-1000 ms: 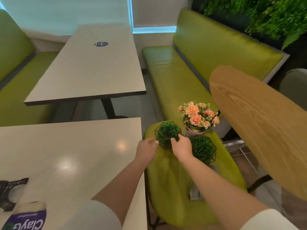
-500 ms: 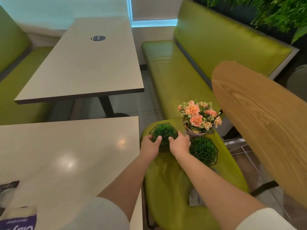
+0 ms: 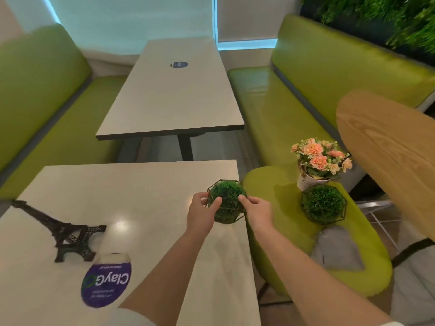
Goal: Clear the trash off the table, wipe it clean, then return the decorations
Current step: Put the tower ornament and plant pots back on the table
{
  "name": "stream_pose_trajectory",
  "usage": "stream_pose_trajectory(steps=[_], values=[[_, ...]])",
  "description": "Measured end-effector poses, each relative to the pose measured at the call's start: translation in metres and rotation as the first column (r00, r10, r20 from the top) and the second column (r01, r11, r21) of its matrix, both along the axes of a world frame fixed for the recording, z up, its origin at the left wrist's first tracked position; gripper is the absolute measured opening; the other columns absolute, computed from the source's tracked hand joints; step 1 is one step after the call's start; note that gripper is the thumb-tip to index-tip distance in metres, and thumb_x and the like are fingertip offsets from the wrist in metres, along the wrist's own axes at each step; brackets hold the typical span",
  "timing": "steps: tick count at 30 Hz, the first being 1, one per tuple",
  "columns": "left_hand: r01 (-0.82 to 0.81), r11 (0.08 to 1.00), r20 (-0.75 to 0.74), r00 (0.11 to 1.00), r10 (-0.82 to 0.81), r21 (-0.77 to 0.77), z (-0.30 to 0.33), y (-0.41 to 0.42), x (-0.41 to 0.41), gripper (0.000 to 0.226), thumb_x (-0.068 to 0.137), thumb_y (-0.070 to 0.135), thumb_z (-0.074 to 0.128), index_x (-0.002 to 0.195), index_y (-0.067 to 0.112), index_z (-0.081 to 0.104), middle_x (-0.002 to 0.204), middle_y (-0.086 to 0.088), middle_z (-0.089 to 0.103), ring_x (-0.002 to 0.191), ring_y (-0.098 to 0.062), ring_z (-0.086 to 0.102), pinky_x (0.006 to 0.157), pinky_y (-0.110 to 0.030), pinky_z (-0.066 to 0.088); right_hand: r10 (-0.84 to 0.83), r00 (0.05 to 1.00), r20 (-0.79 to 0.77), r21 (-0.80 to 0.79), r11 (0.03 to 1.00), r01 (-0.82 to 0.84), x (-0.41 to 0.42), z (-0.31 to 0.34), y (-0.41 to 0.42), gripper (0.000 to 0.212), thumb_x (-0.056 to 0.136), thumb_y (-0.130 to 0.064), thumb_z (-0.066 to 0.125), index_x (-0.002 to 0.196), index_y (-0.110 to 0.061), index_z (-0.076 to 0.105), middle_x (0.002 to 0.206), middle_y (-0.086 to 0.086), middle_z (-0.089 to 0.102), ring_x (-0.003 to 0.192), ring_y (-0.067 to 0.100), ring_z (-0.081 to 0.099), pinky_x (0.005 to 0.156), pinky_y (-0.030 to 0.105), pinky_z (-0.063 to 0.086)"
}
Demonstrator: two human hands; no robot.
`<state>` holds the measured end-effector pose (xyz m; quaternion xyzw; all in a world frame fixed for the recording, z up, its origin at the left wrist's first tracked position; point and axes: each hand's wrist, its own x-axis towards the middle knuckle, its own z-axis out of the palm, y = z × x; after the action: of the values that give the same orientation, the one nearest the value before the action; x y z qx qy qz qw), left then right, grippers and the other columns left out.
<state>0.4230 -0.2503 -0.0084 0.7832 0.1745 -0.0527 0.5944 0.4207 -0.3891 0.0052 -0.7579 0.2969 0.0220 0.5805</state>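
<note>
A green grass ball in a black wire cage (image 3: 227, 201) is held over the right edge of the beige table (image 3: 131, 196). My left hand (image 3: 202, 214) grips its left side and my right hand (image 3: 257, 211) grips its right side. A second caged grass ball (image 3: 323, 204) and a white pot of peach flowers (image 3: 321, 158) stand on the green chair seat (image 3: 277, 191) to the right. A black Eiffel Tower model (image 3: 63, 234) stands on the table at the left, beside a round purple sticker (image 3: 107, 282).
A grey cloth (image 3: 339, 249) lies on the chair seat near me. A wooden chair back (image 3: 388, 147) rises at the right. Beyond are a second table (image 3: 174, 90) and green benches (image 3: 289, 97) on both sides.
Both hands closed on the left grass ball, lifted it off the chair seat and carried it left to the table's right edge. The view turned left, showing the tower model.
</note>
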Motion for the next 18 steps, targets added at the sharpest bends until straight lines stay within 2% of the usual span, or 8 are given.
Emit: stream_pose_trajectory(steps=[6, 9, 11, 15, 18], values=[[-0.04, 0.999, 0.023, 0.999, 0.041, -0.031, 0.009, 0.103, -0.046, 0.04, 0.09, 0.037, 0.065, 0.124, 0.019, 0.052, 0.124, -0.003, 0.06, 0.11, -0.018, 0.058, 0.084, -0.027, 0.043, 0.001, 1.0, -0.031, 0.012, 1.0, -0.001, -0.043, 0.008, 0.101, 0.032, 0.088, -0.036, 0.069, 0.107, -0.01, 0.068, 0.101, 0.004, 0.069, 0.092, 0.021, 0.062, 0.079, 0.031, 0.048], [-0.05, 0.999, 0.019, 0.999, 0.049, 0.005, 0.008, 0.153, -0.065, 0.043, 0.091, 0.036, 0.065, 0.127, 0.016, 0.053, 0.125, -0.002, 0.059, 0.113, -0.018, 0.057, 0.091, -0.03, 0.045, 0.032, 0.998, -0.061, 0.015, 0.999, -0.032, -0.061, 0.009, 0.146, 0.019, 0.084, -0.033, 0.072, 0.086, -0.015, 0.069, 0.088, 0.004, 0.07, 0.087, 0.025, 0.067, 0.083, 0.038, 0.055], [-0.046, 0.999, 0.023, 0.999, 0.045, 0.026, 0.008, 0.186, -0.074, 0.046, 0.091, 0.037, 0.064, 0.13, 0.015, 0.053, 0.127, -0.002, 0.058, 0.115, -0.018, 0.056, 0.096, -0.032, 0.045, 0.053, 0.997, -0.056, 0.019, 0.998, -0.052, -0.071, 0.01, 0.179, 0.017, 0.085, -0.029, 0.071, 0.072, -0.018, 0.067, 0.076, 0.003, 0.068, 0.081, 0.026, 0.068, 0.08, 0.038, 0.057], [-0.02, 0.998, 0.024, 1.0, 0.018, 0.064, 0.005, 0.241, -0.09, 0.043, 0.097, 0.036, 0.055, 0.135, 0.017, 0.051, 0.128, 0.003, 0.054, 0.118, -0.015, 0.053, 0.092, -0.027, 0.04, 0.058, 0.997, -0.044, 0.013, 0.998, -0.057, -0.082, 0.006, 0.233, 0.016, 0.087, -0.026, 0.068, 0.082, -0.011, 0.073, 0.074, 0.004, 0.068, 0.074, 0.024, 0.066, 0.066, 0.029, 0.051], [-0.059, 0.987, -0.004, 0.998, 0.061, 0.146, -0.004, 0.283, -0.097, 0.033, 0.096, 0.039, 0.055, 0.122, 0.019, 0.059, 0.12, 0.004, 0.057, 0.106, -0.012, 0.057, 0.089, -0.029, 0.045, 0.04, 0.998, -0.041, 0.019, 0.999, -0.04, -0.083, 0.002, 0.267, 0.028, 0.085, -0.024, 0.067, 0.08, 0.004, 0.071, 0.066, 0.007, 0.061, 0.062, 0.022, 0.057, 0.061, 0.029, 0.044]])
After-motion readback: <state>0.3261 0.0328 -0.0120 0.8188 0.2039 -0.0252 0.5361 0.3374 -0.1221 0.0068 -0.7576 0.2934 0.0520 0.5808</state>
